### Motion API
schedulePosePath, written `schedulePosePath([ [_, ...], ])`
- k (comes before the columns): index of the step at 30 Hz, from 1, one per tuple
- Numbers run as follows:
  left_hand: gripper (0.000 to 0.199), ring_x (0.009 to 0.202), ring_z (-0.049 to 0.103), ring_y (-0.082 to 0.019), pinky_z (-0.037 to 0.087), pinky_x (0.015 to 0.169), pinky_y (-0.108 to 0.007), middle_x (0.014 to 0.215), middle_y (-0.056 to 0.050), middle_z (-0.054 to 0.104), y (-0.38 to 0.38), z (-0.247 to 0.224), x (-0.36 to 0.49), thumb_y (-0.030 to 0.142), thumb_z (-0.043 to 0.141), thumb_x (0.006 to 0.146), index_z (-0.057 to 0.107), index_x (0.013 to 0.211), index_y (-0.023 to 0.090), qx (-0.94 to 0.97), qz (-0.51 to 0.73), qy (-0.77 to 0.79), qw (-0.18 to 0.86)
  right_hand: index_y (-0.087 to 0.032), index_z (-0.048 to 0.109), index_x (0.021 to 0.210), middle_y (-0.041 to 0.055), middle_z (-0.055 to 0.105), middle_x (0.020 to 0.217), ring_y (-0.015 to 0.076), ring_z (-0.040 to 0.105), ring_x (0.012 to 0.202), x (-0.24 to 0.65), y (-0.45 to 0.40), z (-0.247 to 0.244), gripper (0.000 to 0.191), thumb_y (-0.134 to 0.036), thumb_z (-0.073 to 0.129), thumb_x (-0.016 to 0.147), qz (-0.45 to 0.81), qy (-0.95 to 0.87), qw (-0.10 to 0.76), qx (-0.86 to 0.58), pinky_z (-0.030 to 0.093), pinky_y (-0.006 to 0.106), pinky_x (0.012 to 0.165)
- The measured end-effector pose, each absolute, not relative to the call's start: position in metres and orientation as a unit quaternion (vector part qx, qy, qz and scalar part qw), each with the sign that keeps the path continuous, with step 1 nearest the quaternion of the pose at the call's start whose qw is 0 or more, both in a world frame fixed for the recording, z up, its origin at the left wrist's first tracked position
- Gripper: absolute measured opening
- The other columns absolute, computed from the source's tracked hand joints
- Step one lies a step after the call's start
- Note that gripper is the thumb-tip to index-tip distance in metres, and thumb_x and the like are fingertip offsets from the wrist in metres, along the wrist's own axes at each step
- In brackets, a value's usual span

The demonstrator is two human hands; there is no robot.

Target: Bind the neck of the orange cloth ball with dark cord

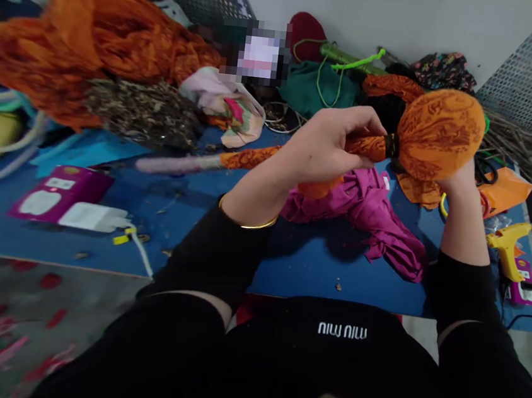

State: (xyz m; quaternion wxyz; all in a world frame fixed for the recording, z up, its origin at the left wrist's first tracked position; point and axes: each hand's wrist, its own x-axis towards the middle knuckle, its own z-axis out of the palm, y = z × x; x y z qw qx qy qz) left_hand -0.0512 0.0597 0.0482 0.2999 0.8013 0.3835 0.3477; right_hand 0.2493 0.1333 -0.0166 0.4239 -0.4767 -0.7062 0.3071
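Black fabric sleeves point(217, 251) come nearest, reaching over the front edge of a blue-topped table point(296, 275). Just beyond, on the left, a boxy purple power socket point(77, 185) sits against a white plastic adapter point(90, 217), whose pale cord point(141, 254) runs to the table's edge; a snagged sleeve could drag both off. On the right, a yellow plastic glue gun point(512, 247) stands close to the right forearm point(469, 233). Whether it is hot I cannot tell, but a careless swing could tip it or burn skin.

Crumpled magenta cloth point(365, 203) lies farther in, below the hands. Over it, the left hand point(327, 139) grips the neck of a round-headed club wrapped in orange printed cloth point(439, 135), beside a dark band point(392, 146). The right hand point(458, 175) is largely hidden behind the ball; it seems to support it, but its fingers cannot be read. Should that band be loose, twisting the ball could let the gathered cloth slip

The pale-ended shaft point(179, 164) appears to pass behind the left wrist; a quick turn might sweep it into the brown, leafy-looking pile point(137, 109) behind, near the heaped orange cloth point(83, 34)
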Motion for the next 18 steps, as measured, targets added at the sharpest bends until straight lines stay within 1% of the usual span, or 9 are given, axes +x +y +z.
schedulePosePath([
  [1,0.024,0.11,0.076,-0.024,0.062,0.105,-0.045,0.115,-0.002,0.082,0.061,0.05,-0.053,0.022,0.071,0.084,0.07,0.107,0.028,0.796,0.358,0.396,0.286,-0.025,0.069,0.077,0.0115,0.084,0.111,0.0359,0.067,0.133,0.244,0.13,-0.018,0.017,-0.021,0.085,0.076,0.291,-0.716,0.408,-0.486,0.046,0.055,0.127],
  [2,0.024,0.111,0.076,-0.025,0.061,0.107,-0.046,0.116,-0.002,0.083,0.062,0.051,-0.054,0.022,0.072,0.084,0.07,0.107,0.029,0.793,0.363,0.411,0.267,-0.024,0.075,0.086,0.0111,0.084,0.118,0.0375,0.067,0.136,0.238,0.125,-0.018,0.017,-0.02,0.085,0.074,0.285,-0.727,0.383,-0.494,0.044,0.058,0.13],
  [3,0.024,0.113,0.075,-0.025,0.06,0.108,-0.046,0.117,-0.002,0.083,0.064,0.051,-0.056,0.023,0.073,0.084,0.07,0.108,0.028,0.791,0.363,0.425,0.248,-0.024,0.078,0.098,0.0105,0.083,0.126,0.0378,0.067,0.138,0.232,0.121,-0.018,0.026,-0.019,0.084,0.073,0.283,-0.74,0.356,-0.495,0.043,0.059,0.132],
  [5,0.028,0.115,0.075,-0.027,0.059,0.109,-0.046,0.119,-0.002,0.082,0.069,0.049,-0.058,0.022,0.075,0.084,0.069,0.111,0.028,0.79,0.362,0.443,0.223,-0.022,0.079,0.118,0.0098,0.081,0.137,0.0362,0.067,0.14,0.218,0.114,-0.016,0.043,-0.022,0.082,0.075,0.278,-0.769,0.319,-0.479,0.046,0.057,0.131],
  [7,0.029,0.116,0.076,-0.028,0.06,0.107,-0.046,0.121,-0.002,0.082,0.073,0.045,-0.059,0.022,0.075,0.084,0.069,0.112,0.028,0.79,0.368,0.438,0.217,-0.022,0.078,0.125,0.0102,0.081,0.135,0.0352,0.068,0.141,0.206,0.11,-0.016,0.048,-0.027,0.082,0.077,0.266,-0.78,0.337,-0.456,0.049,0.053,0.129],
  [10,0.026,0.112,0.077,-0.026,0.061,0.104,-0.046,0.117,-0.001,0.081,0.075,0.041,-0.057,0.023,0.073,0.086,0.068,0.111,0.028,0.79,0.391,0.411,0.23,-0.024,0.079,0.12,0.0103,0.084,0.122,0.0361,0.072,0.132,0.19,0.108,-0.022,0.044,-0.042,0.084,0.08,0.25,-0.76,0.406,-0.442,0.048,0.054,0.129],
  [13,0.023,0.112,0.077,-0.024,0.062,0.105,-0.047,0.115,0.0,0.08,0.074,0.039,-0.054,0.02,0.071,0.087,0.066,0.108,0.026,0.784,0.41,0.375,0.275,-0.027,0.078,0.114,0.0098,0.083,0.117,0.0352,0.074,0.125,0.174,0.107,-0.031,0.05,-0.063,0.085,0.08,0.28,-0.753,0.433,-0.408,0.052,0.055,0.123],
  [15,0.026,0.113,0.076,-0.024,0.062,0.106,-0.046,0.117,-0.002,0.08,0.073,0.04,-0.053,0.015,0.072,0.085,0.065,0.108,0.025,0.782,0.408,0.369,0.292,-0.028,0.076,0.106,0.0096,0.082,0.109,0.0332,0.075,0.117,0.166,0.103,-0.034,0.053,-0.075,0.081,0.082,0.284,-0.757,0.44,-0.391,0.058,0.054,0.114],
  [18,0.029,0.112,0.076,-0.024,0.061,0.104,-0.043,0.118,-0.006,0.081,0.072,0.044,-0.052,0.009,0.075,0.083,0.065,0.107,0.023,0.78,0.397,0.401,0.271,-0.026,0.066,0.086,0.0051,0.074,0.082,0.0242,0.072,0.084,0.159,0.089,-0.03,0.056,-0.08,0.056,0.099,0.248,-0.776,0.422,-0.397,0.062,0.043,0.09],
])
